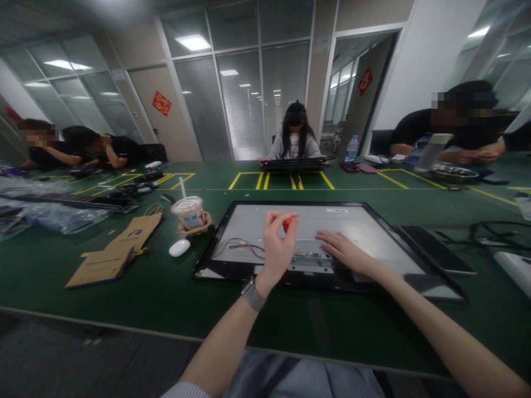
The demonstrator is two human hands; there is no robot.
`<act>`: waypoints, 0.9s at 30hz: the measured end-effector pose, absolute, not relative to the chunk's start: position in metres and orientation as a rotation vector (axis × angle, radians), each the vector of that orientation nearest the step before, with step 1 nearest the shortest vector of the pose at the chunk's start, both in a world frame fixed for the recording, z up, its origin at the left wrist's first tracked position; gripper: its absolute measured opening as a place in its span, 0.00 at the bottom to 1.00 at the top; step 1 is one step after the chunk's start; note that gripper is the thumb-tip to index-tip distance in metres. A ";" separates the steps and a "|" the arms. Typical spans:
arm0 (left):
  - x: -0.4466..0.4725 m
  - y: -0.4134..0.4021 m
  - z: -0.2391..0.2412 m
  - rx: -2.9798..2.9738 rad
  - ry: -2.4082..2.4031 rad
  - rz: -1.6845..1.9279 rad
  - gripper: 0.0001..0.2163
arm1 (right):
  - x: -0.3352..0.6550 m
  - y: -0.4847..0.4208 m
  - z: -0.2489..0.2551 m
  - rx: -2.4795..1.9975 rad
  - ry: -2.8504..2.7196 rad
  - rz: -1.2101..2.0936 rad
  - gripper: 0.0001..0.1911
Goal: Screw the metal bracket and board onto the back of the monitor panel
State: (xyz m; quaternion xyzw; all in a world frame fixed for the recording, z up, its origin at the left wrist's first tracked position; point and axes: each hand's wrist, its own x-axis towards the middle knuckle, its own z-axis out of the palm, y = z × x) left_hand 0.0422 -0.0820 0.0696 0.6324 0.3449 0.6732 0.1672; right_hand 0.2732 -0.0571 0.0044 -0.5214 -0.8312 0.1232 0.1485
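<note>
A flat display panel with a black frame and a bare grey metal back lies in front of me on the table. My left hand, wearing a watch, is raised over its middle, fingers closed on a small red-orange handle; the rest of that object is hidden or too thin to make out. My right hand rests palm down on the panel, its fingers stretched out beside a strip of connectors. Thin red and black wires run across the panel's left part.
Left of the panel are a lidded drink cup in a cardboard holder, a white mouse and a flattened brown paper bag. A black phone-like slab lies to the right. A person sits opposite, holding another dark panel.
</note>
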 end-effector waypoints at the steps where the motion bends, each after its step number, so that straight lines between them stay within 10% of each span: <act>1: 0.043 -0.082 0.070 1.795 0.986 1.927 0.06 | 0.273 -0.057 0.004 -1.499 -2.389 0.354 0.32; 27: 0.043 -0.082 0.068 1.817 0.914 1.845 0.10 | 0.275 -0.054 0.000 -1.492 -2.386 0.333 0.31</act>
